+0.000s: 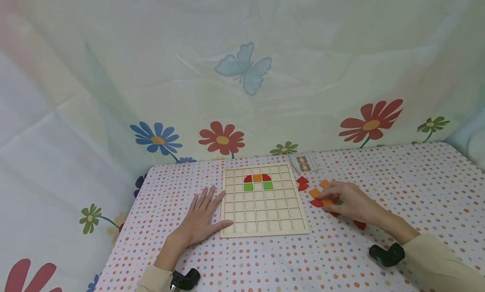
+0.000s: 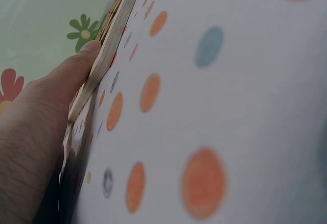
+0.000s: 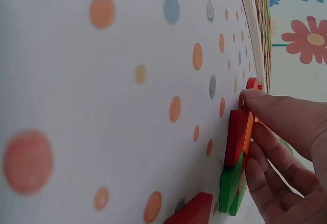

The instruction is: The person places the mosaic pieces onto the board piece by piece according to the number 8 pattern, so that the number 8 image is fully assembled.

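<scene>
Backdrop cloth w/ printed flowers (image 1: pixel 170 64) fills the rear; in front of it the tabletop (image 1: pixel 273 262), under a dotted cover, carries everything. Next size down: wooden grid board (image 1: pixel 261 234), lying flat approx. mid-tabletop, w/ 5 tiles seated nr its far side. L hand (image 1: pixel 201 220) lies at the board's L edge, fingers spread, thumb on the rim; grip released, prob. just steadying. R hand (image 1: pixel 350 199) is down at the loose tiles R of the board, thumb & fingers bent in around them; can't tell if that grip has a tile pinched or is only touching, since the fingers hide it. Pattern card (image 1: pixel 303 162) lies just beyond the board's far R corner, its coloured blocks too small to read exactly. Loose tiles: orange tile (image 1: pixel 314 193) next to the R fingertips, green tile (image 1: pixel 339 202) partly under the hand, red tile (image 1: pixel 359 225) below the R wrist, red pair (image 1: pixel 302 184) btwn board & hand. Seated: orange square (image 1: pixel 257 178) w/ red curved tiles (image 1: pixel 248 179) on either side, green squares (image 1: pixel 248 186) under the 2 reds, bare cell btwn the greens. Step in hand looks like picking the next tile, w/ the layout only partly filled. Next move prob. calls for singling out 1 tile, checking colour & shape vs. card, lifting it clear of its neighbours, then turning it to sit flush in a cell w/o nudging the seated 5.
</scene>
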{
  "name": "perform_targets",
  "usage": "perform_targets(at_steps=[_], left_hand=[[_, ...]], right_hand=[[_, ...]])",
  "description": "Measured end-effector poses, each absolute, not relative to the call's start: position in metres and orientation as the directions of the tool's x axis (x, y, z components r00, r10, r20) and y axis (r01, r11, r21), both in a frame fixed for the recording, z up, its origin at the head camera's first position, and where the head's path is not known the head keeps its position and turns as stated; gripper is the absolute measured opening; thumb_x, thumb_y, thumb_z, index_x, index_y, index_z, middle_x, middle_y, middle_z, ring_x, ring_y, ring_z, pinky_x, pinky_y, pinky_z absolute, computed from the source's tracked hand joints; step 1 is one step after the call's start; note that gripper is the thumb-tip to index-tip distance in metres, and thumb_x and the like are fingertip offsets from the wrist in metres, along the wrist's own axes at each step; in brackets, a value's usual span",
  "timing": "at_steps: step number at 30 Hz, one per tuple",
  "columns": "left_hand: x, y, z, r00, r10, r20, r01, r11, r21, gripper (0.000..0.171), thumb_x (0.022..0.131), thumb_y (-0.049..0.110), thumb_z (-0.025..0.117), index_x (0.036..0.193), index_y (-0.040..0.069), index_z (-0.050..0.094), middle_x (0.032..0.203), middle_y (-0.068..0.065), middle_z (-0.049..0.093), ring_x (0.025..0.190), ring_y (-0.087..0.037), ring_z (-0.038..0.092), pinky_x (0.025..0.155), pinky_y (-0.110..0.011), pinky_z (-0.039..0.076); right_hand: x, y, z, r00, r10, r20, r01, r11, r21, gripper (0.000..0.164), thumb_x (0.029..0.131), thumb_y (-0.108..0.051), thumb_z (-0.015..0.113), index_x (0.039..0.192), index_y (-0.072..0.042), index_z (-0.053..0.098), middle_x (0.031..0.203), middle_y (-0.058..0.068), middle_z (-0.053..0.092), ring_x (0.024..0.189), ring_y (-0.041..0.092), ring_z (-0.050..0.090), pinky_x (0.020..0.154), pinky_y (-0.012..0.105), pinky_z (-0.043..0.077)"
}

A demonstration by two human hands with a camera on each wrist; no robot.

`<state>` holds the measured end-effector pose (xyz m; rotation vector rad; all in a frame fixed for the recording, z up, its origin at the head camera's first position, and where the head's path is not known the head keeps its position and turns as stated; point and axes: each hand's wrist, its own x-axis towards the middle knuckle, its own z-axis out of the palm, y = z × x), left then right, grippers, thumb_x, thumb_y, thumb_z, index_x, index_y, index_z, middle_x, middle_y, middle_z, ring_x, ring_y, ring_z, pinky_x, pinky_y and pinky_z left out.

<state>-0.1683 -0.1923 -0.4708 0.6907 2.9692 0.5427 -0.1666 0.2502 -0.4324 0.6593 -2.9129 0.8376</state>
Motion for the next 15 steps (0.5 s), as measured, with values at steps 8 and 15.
perform_targets(at_steps=[8, 15], left_hand=[[-0.1693, -0.1911, -0.4648, -0.905, 0.425, -0.014, 0.398, 0.857, 0.327, 0.091, 0.097, 0.069, 0.056, 0.169, 0.023, 0.024, 0.175, -0.013, 0.009, 0.161, -0.036, 0.002, 0.129, -0.060, 0.003], [-0.1682, -0.1906, -0.4655, -0.906, 0.423, -0.013, 0.397, 0.860, 0.320, 0.091, 0.097, 0.069, 0.057, 0.169, 0.023, 0.024, 0.175, -0.013, 0.010, 0.161, -0.036, 0.002, 0.129, -0.060, 0.003]], right_hand=[[-0.1707, 0.2414, -0.4333, -0.912, -0.386, 0.140, -0.399, 0.751, -0.526, 0.023, 0.081, -0.009, 0.090, 0.103, -0.008, 0.083, 0.089, -0.005, 0.060, 0.074, 0.012, 0.044, 0.061, 0.024, 0.039], [-0.1734, 0.2404, -0.4268, -0.917, -0.390, 0.084, -0.368, 0.744, -0.558, 0.022, 0.079, -0.009, 0.091, 0.098, -0.005, 0.080, 0.091, -0.002, 0.068, 0.080, 0.012, 0.062, 0.067, 0.026, 0.055]])
